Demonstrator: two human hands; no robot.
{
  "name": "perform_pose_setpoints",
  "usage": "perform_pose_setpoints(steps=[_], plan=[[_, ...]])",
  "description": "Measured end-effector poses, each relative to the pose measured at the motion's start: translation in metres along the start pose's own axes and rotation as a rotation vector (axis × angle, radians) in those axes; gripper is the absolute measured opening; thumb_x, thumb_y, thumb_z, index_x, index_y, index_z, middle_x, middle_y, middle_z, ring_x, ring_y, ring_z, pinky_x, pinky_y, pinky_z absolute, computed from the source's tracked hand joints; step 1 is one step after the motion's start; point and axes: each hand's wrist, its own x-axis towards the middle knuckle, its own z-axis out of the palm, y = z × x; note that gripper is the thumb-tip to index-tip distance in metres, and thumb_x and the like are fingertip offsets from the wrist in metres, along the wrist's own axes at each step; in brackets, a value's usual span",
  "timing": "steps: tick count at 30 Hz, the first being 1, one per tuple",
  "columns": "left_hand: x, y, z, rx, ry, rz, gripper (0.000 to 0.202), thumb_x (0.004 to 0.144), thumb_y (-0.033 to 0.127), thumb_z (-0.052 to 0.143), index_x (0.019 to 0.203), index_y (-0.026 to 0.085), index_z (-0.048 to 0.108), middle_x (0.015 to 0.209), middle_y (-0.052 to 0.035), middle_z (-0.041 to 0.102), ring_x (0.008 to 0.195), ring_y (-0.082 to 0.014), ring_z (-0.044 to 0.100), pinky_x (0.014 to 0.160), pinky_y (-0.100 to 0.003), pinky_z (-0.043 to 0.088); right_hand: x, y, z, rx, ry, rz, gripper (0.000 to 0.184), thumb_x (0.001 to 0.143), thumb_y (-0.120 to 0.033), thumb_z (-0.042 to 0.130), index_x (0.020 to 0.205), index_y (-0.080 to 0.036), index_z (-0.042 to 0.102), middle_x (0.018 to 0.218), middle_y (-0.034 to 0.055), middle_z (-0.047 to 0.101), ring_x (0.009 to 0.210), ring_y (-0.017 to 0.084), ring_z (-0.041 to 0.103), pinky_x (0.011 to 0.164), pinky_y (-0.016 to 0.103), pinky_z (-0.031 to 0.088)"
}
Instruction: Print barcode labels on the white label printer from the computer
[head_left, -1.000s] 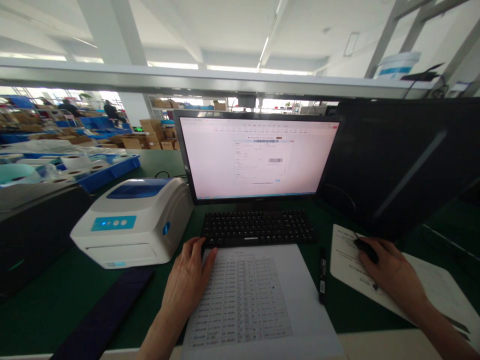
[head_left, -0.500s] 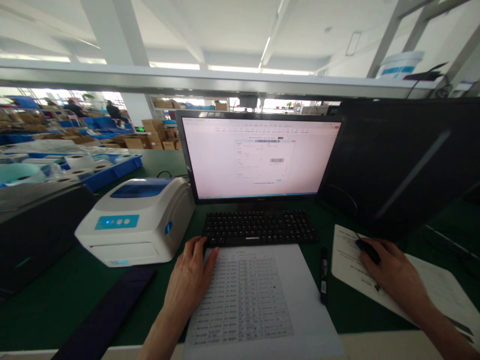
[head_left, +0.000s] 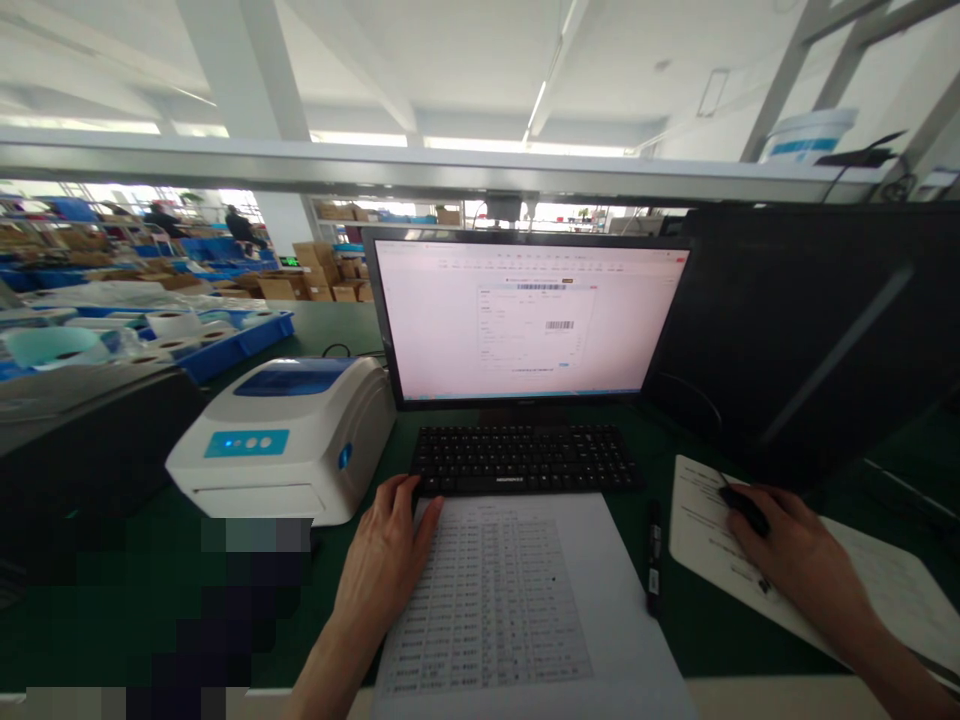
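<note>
My left hand [head_left: 390, 560] lies at the upper left edge of a printed sheet [head_left: 622, 620], its fingertips at the lower left corner of a black keyboard [head_left: 525, 458]. The thumb stands apart from the fingers, and nothing is held. On the right, my right hand [head_left: 806, 560] is curled over a black computer mouse [head_left: 746, 510], which sits on a pale mat [head_left: 697, 530] with print on it. Behind the keyboard a lit monitor [head_left: 442, 340] shows a window with barcodes. A black marker pen [head_left: 655, 560] lies between the sheet and the mat.
A white label printer [head_left: 330, 440] with a lit blue light stands left of the keyboard. Behind it is a blue tray [head_left: 247, 340] with rolls. A large dark panel [head_left: 810, 330] rises at right. A white shelf beam [head_left: 450, 170] spans above the monitor; a tub [head_left: 806, 140] sits on it.
The whole view has shifted slightly, so everything appears a little farther right. Both hands keep their places at the keyboard and on the mouse.
</note>
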Motion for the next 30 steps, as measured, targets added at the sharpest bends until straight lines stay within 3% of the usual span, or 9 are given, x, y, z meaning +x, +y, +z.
perform_pose_setpoints(steps=[11, 30], plan=[[0.0, 0.001, -0.001, -0.018, -0.003, 0.0, 0.044, 0.121, 0.054, 0.047, 0.144, 0.019, 0.062, 0.144, -0.0196, 0.073, 0.116, -0.0388, 0.085, 0.1, -0.061, 0.073, -0.002, 0.007, 0.007, 0.007, 0.046, -0.042, 0.07, 0.106, -0.066, 0.044, 0.145, -0.017, 0.077, 0.146, 0.0216, 0.071, 0.121, 0.044, 0.076, 0.106, 0.064, 0.067], [-0.001, 0.001, 0.001, -0.018, 0.008, -0.017, 0.043, 0.12, 0.053, 0.048, 0.145, 0.021, 0.062, 0.144, -0.0176, 0.073, 0.115, -0.038, 0.085, 0.101, -0.06, 0.072, -0.004, 0.012, 0.009, -0.001, 0.026, -0.023, 0.073, 0.107, -0.069, 0.041, 0.147, -0.019, 0.074, 0.147, 0.0209, 0.069, 0.121, 0.044, 0.075, 0.099, 0.063, 0.067]])
